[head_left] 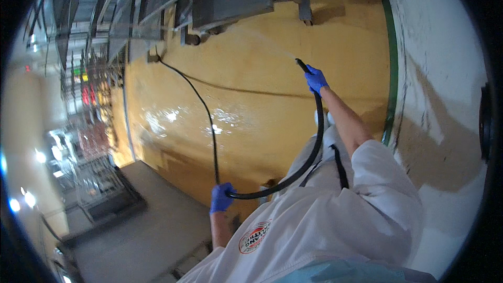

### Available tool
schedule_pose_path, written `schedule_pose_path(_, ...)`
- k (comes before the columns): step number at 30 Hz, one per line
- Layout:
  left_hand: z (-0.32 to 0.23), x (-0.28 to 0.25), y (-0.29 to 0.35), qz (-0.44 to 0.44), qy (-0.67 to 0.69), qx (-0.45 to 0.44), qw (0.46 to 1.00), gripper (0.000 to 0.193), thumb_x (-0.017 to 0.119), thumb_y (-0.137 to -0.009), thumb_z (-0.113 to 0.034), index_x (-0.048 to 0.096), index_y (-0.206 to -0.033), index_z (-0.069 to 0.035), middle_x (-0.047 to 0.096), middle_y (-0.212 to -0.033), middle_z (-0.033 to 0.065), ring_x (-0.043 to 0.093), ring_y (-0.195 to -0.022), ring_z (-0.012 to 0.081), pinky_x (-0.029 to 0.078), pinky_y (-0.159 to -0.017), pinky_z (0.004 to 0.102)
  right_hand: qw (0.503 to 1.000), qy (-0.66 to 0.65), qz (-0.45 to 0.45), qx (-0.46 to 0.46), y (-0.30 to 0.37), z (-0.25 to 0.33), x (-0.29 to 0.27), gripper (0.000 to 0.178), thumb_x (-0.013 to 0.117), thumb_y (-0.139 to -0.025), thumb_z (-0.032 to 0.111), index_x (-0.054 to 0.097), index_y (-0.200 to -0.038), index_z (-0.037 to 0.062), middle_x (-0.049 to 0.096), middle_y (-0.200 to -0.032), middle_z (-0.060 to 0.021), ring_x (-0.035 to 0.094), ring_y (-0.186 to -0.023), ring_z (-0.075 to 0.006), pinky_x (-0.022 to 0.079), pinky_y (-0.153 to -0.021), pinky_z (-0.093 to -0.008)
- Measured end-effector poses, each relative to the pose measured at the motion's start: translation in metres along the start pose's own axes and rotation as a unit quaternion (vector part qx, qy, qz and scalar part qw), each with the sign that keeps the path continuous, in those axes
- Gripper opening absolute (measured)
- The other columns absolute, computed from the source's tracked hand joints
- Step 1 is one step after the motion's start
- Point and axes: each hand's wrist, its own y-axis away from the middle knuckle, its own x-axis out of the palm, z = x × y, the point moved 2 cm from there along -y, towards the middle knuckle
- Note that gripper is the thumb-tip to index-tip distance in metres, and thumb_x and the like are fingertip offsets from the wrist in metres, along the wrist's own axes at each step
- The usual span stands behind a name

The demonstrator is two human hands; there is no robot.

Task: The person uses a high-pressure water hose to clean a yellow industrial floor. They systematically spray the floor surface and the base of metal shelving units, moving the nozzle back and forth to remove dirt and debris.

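Observation:
A long black hose (319,126) curves in front of my body between my two hands. My right hand (316,79), in a blue glove, is wrapped round it close to its nozzle end. From that tip a thin spray of water (270,42) goes out toward the far left, over the floor. My left hand (221,197), also gloved in blue, grips the hose farther back, low in the picture. Beyond the left hand the hose runs up across the floor to the foot of the metal racks.
The yellow floor (251,115) has shiny wet patches. Wheeled metal equipment (233,0) stands at the far side, with racks (115,15) to its left. A white wall (440,73) with a green base strip (392,63) is on the right. A large grey surface (141,225) lies lower left.

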Motion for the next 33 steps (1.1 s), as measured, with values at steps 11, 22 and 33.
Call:
schedule_pose_path(11, 0.110, 0.050, -0.012, -0.137, 0.117, 0.024, 0.983, 0.014, 0.061, -0.063, -0.004, 0.048, -0.056, -0.006, 0.046, -0.052, 0.0123, 0.047, -0.051, 0.0303, 0.038, -0.049, 0.0367, 0.989, -0.008, -0.145, -0.008, 0.030, -0.048, -0.035, 0.010, 0.046, -0.090, 0.018, 0.047, -0.100, 0.0150, 0.040, -0.050, -0.0013, 0.039, -0.033, -0.0145, 0.033, -0.028, -0.0307)
schedule_pose_path(22, 0.223, 0.050, -0.018, -0.206, 0.140, 0.008, 0.968, 0.016, 0.060, -0.062, -0.001, 0.046, -0.058, -0.007, 0.046, -0.054, 0.0120, 0.047, -0.058, 0.0320, 0.037, -0.057, 0.0365, 0.983, 0.052, -0.174, -0.005, -0.005, -0.064, 0.080, 0.007, 0.045, -0.090, 0.020, 0.046, -0.092, 0.0128, 0.041, -0.051, -0.0023, 0.039, -0.036, -0.0151, 0.034, -0.030, -0.0316)
schedule_pose_path(33, 0.313, 0.068, -0.021, -0.284, 0.189, -0.123, 0.932, 0.021, 0.065, -0.065, -0.006, 0.045, -0.060, -0.009, 0.048, -0.055, 0.0101, 0.048, -0.058, 0.0308, 0.037, -0.061, 0.0356, 0.973, 0.133, -0.125, -0.143, -0.115, -0.066, 0.226, 0.009, 0.047, -0.088, 0.017, 0.040, -0.082, 0.0136, 0.040, -0.051, -0.0033, 0.039, -0.035, -0.0168, 0.034, -0.032, -0.0334)
